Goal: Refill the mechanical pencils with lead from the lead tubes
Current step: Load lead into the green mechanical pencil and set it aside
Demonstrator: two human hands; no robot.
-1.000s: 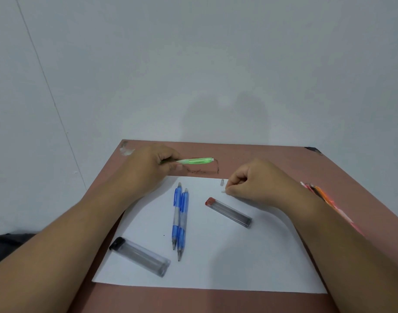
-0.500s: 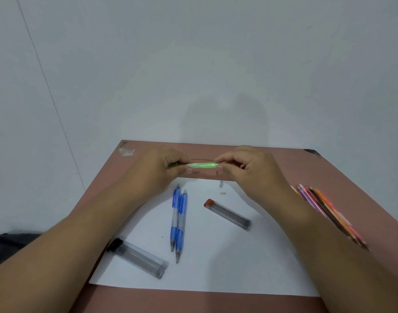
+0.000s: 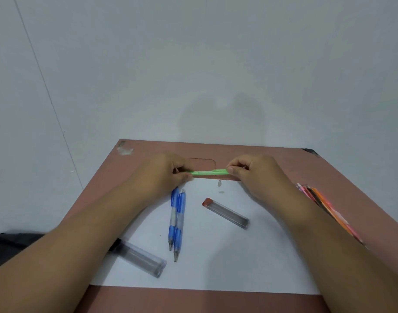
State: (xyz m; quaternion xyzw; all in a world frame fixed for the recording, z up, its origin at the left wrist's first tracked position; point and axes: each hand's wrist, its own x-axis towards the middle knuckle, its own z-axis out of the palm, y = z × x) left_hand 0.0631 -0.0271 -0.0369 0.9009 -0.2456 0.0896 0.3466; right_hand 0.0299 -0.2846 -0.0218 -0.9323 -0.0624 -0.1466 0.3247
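Note:
A green mechanical pencil (image 3: 208, 172) is held level above the table's far side. My left hand (image 3: 168, 172) grips its left end and my right hand (image 3: 252, 171) pinches its right end with thumb and fingers. Two blue mechanical pencils (image 3: 177, 220) lie side by side on the white paper (image 3: 216, 263). A lead tube with a red cap (image 3: 225, 213) lies right of them. A lead tube with a black cap (image 3: 140, 258) lies at the paper's front left, partly under my left forearm. Two tiny white pieces (image 3: 220, 186) lie on the paper below the green pencil.
The brown table (image 3: 328, 177) stands against a pale wall. A bunch of coloured pencils (image 3: 324, 204) lies along the right side beside my right forearm. Something dark (image 3: 10, 245) shows at the far left beyond the table edge.
My right hand rose from the paper beside the small white pieces and took hold of the green pencil's right end. The left hand kept its grip.

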